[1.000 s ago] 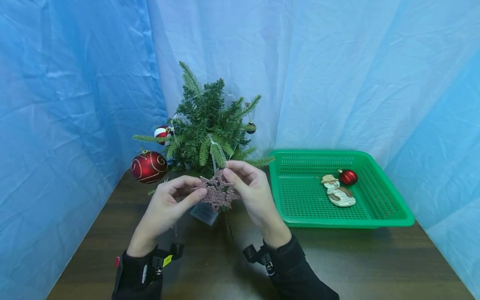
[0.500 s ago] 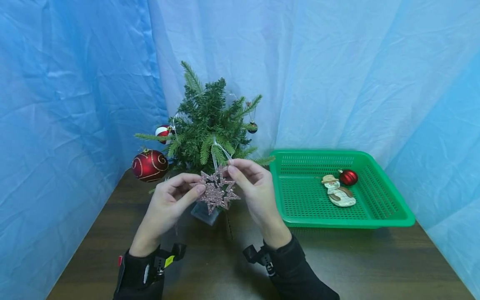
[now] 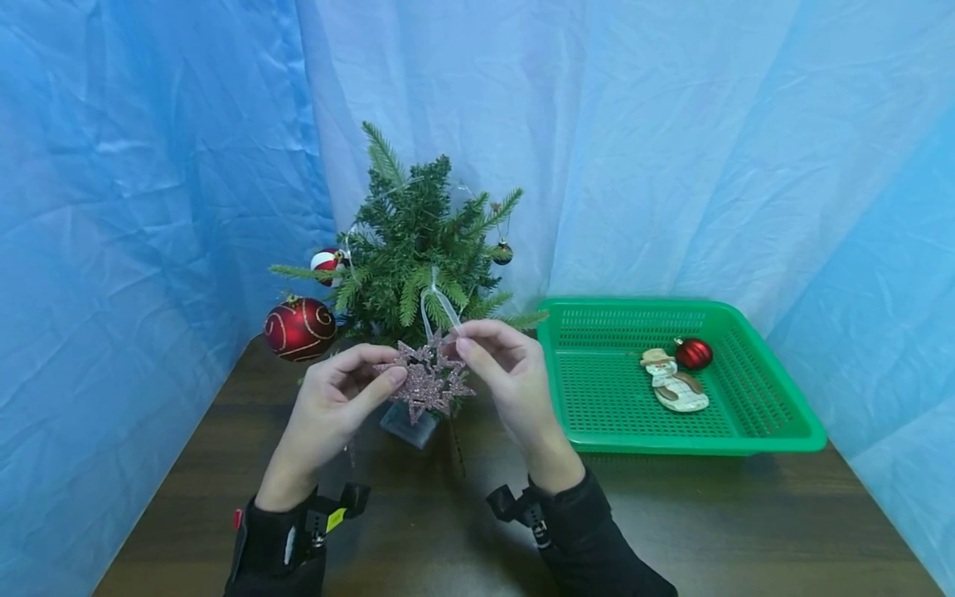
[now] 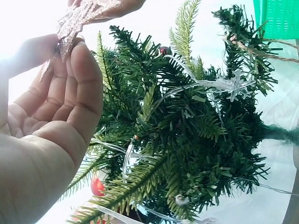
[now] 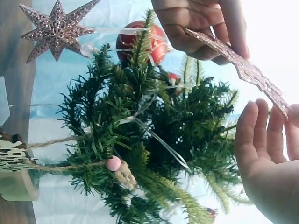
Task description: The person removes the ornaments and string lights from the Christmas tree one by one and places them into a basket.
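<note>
A glittery pink snowflake-shaped star ornament [image 3: 427,385] is held up in front of the small Christmas tree [image 3: 418,215]. My left hand [image 3: 332,414] pinches its left points between thumb and fingers. My right hand [image 3: 515,390] pinches one strand of its white ribbon loop [image 3: 448,305] at the upper right, fingertips close to the ornament's edge. The loop stands spread, its top overlapping a front branch in the head view. Seen from the right wrist, the ornament [image 5: 250,72] is nearly edge-on between both hands. The left wrist view shows it [image 4: 77,28] above my left fingertips.
A green basket [image 3: 671,445] on the right holds a snowman ornament [image 3: 677,388] and a red bauble [image 3: 694,354]. On the tree hang a large red bauble [image 3: 300,329], a red-and-white one [image 3: 326,265], and a glittery star [image 5: 56,32]. Blue curtains [image 3: 634,149] surround the brown table [image 3: 418,539].
My right fingers have shifted slightly up and right, from the ornament's upper edge to the ribbon strand. The ribbon loop has spread wider and moved a little right. My left hand barely moved.
</note>
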The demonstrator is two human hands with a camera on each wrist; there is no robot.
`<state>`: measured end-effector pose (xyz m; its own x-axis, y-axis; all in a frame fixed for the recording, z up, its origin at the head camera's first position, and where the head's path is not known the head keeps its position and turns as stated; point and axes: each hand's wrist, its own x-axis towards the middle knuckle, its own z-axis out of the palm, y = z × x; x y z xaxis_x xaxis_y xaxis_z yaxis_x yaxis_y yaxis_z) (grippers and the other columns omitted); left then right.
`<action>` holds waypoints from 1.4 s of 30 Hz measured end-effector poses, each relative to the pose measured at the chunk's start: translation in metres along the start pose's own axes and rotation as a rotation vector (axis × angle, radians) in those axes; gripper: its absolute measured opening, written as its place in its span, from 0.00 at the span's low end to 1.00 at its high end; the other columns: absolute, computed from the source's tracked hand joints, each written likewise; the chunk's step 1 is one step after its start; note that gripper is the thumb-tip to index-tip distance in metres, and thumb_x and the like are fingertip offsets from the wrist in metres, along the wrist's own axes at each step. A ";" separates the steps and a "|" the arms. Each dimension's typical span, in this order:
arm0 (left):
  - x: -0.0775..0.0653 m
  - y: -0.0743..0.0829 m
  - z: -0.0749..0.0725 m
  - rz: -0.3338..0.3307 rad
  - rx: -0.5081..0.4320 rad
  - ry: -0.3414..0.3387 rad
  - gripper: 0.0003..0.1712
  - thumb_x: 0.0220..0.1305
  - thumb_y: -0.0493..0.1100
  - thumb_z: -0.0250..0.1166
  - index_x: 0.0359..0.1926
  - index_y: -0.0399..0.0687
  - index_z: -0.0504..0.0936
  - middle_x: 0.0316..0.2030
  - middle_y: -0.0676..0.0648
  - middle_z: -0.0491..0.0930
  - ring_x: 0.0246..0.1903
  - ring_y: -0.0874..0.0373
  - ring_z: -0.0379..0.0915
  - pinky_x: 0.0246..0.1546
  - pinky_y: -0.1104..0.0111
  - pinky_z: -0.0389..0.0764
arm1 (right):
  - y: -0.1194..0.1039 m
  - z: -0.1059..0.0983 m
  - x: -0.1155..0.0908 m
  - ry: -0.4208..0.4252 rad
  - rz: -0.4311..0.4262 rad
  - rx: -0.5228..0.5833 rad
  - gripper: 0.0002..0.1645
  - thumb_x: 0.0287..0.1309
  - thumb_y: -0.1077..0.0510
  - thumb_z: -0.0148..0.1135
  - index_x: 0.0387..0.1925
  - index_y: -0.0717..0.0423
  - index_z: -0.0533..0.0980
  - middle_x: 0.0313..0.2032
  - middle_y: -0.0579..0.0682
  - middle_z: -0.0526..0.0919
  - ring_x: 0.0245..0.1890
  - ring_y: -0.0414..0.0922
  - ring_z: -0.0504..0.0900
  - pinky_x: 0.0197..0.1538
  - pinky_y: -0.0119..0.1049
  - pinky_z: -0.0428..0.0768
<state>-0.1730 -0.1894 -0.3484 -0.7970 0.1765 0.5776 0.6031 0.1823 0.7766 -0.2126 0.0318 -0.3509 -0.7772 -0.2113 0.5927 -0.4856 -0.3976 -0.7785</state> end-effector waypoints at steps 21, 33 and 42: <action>-0.004 0.010 -0.001 0.038 0.073 -0.114 0.14 0.66 0.26 0.65 0.48 0.45 0.85 0.41 0.50 0.84 0.32 0.57 0.78 0.28 0.68 0.80 | -0.010 -0.006 -0.001 -0.113 0.001 -0.151 0.23 0.73 0.51 0.60 0.53 0.68 0.80 0.44 0.60 0.86 0.39 0.46 0.84 0.45 0.48 0.85; -0.003 0.011 -0.002 0.006 0.067 -0.135 0.13 0.67 0.28 0.64 0.49 0.45 0.86 0.43 0.50 0.84 0.32 0.56 0.78 0.29 0.66 0.80 | -0.014 -0.016 0.001 -0.224 -0.050 -0.116 0.14 0.70 0.61 0.62 0.47 0.71 0.81 0.45 0.64 0.86 0.41 0.46 0.86 0.44 0.42 0.85; -0.002 0.007 -0.001 0.009 0.059 -0.157 0.13 0.67 0.28 0.65 0.49 0.46 0.86 0.44 0.50 0.85 0.32 0.56 0.79 0.28 0.65 0.80 | -0.017 -0.019 0.000 -0.191 -0.003 -0.169 0.12 0.69 0.61 0.64 0.44 0.68 0.82 0.42 0.60 0.87 0.37 0.45 0.86 0.42 0.41 0.86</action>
<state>-0.1668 -0.1900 -0.3439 -0.7796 0.3262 0.5347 0.6148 0.2358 0.7526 -0.2116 0.0560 -0.3418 -0.6939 -0.3817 0.6105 -0.5600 -0.2470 -0.7909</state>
